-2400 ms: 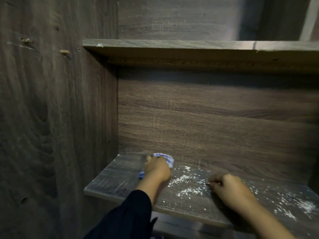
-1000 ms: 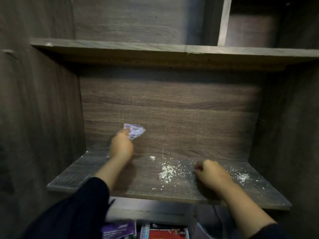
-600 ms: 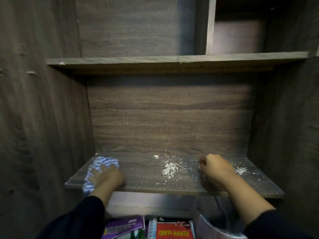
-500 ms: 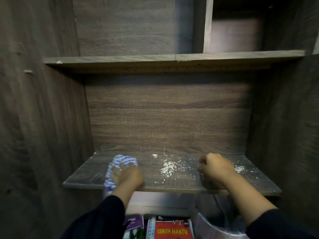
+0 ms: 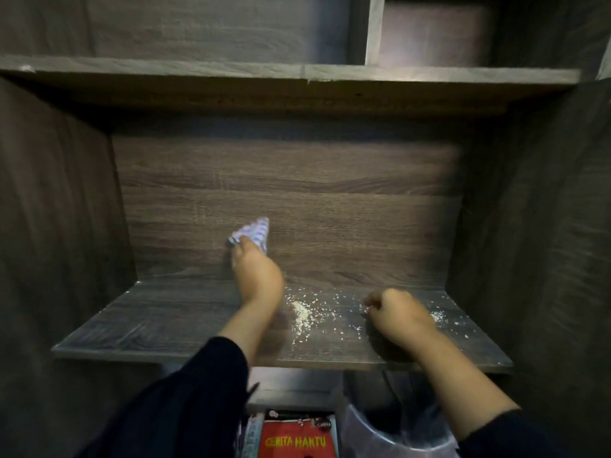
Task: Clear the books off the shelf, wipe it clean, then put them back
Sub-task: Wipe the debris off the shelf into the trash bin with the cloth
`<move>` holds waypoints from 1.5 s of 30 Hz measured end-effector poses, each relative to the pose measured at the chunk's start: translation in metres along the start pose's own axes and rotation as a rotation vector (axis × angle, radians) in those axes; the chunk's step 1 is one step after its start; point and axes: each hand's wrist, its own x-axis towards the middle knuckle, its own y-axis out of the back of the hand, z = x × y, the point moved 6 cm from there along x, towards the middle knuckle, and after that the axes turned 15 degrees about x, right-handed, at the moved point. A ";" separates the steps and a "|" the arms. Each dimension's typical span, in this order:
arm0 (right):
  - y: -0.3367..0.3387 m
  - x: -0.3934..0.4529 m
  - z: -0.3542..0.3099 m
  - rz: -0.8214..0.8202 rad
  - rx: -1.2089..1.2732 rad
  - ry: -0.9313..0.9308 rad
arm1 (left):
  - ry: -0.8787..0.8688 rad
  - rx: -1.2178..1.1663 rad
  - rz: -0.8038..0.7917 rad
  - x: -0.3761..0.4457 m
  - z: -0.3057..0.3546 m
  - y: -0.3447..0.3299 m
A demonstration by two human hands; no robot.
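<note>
The dark wooden shelf [image 5: 165, 325] holds no books. White crumbs and dust [image 5: 302, 314] lie scattered across its middle and right side. My left hand [image 5: 256, 276] grips a blue-and-white striped cloth [image 5: 254, 231] and presses it against the back panel above the shelf. My right hand [image 5: 396, 314] rests as a closed fist on the shelf at the right, among the crumbs. Below the shelf's front edge lies a red book [image 5: 296, 438] with yellow lettering, beside other books partly hidden by my left sleeve.
An upper shelf board [image 5: 297, 77] overhangs the compartment. Wooden side walls [image 5: 59, 209] close it in on the left and right. A clear plastic bag or bin [image 5: 390, 434] sits below the shelf at the right, next to the books.
My left hand has lifted the cloth from the front left of the shelf and moved it up and right onto the back panel. My right fist has stayed in place.
</note>
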 end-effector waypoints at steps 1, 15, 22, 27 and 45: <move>0.001 0.001 0.003 0.004 0.011 -0.008 | -0.050 0.081 0.066 0.012 -0.002 0.016; 0.011 0.004 0.027 0.023 0.001 -0.054 | 0.029 0.710 -0.356 0.076 -0.146 0.031; 0.005 0.008 0.028 0.010 0.009 -0.042 | -0.127 0.741 -0.443 0.023 -0.077 -0.034; 0.007 0.008 0.033 0.017 -0.014 -0.045 | -0.325 0.790 -0.545 -0.023 -0.025 -0.088; 0.024 -0.012 0.042 0.024 -0.050 -0.049 | -0.346 0.708 -0.373 0.025 -0.057 -0.020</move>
